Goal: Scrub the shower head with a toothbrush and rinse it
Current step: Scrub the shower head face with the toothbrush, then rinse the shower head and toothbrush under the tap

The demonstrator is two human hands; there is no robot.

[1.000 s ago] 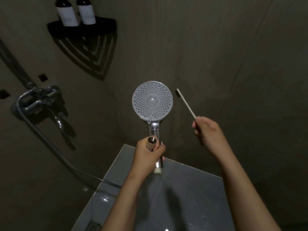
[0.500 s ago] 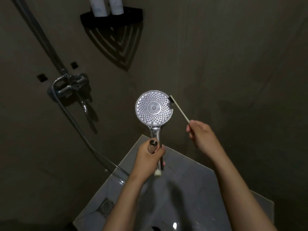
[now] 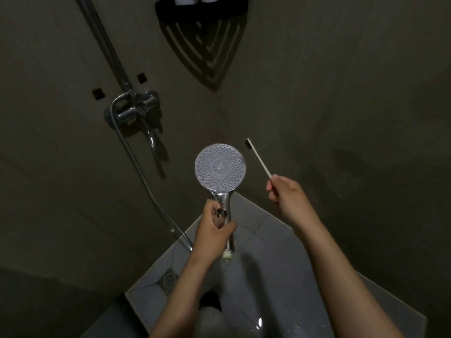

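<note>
Shower head (image 3: 220, 166): landmark; round nozzle face turned toward the camera, handle pointing down, well below the wall tap (image 3: 133, 110).
Left hand (image 3: 212, 230): closed around the shower head's handle, thumb across the front.
Hose (image 3: 136, 164): runs from the tap down toward the floor left of the shower head; its end is hidden behind the left forearm.
Toothbrush (image 3: 258, 157): just right of the shower head, bristles level with its upper rim, not touching.
Right hand (image 3: 286, 195): fingers pinched on the toothbrush's lower end.
Step in hand: scrubbing, judged; brush off the face at present.
Method advised: bring bristles flat onto the nozzles, work small circles rim to centre, keep the handle grip firm.
Rinse: not yet done; no water seen.
</note>
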